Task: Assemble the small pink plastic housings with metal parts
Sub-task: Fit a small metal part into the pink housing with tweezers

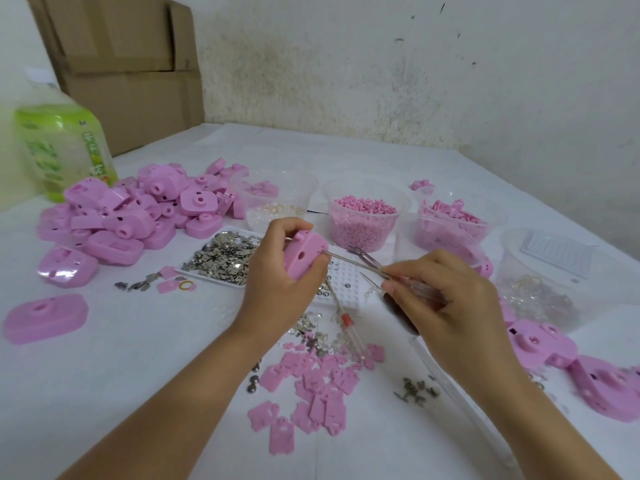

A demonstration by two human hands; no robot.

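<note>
My left hand [277, 282] grips a small pink plastic housing [304, 254], held above the table at centre. My right hand [446, 299] pinches metal tweezers [360, 266] whose tip touches the housing's right edge. A white tray of small silvery metal parts [221, 258] lies just left of my left hand. A large pile of pink housings [138, 209] covers the table's left side. Flat pink plates [311, 386] lie scattered in front of me.
Clear tubs hold pink pellets [363, 216], pink pieces [450, 216] and clear rings [277, 202]. A red-tipped tool [346, 320] lies between my hands. More housings [561, 355] sit at right. A green bottle [59, 147] and cardboard boxes [131, 64] stand at the back left.
</note>
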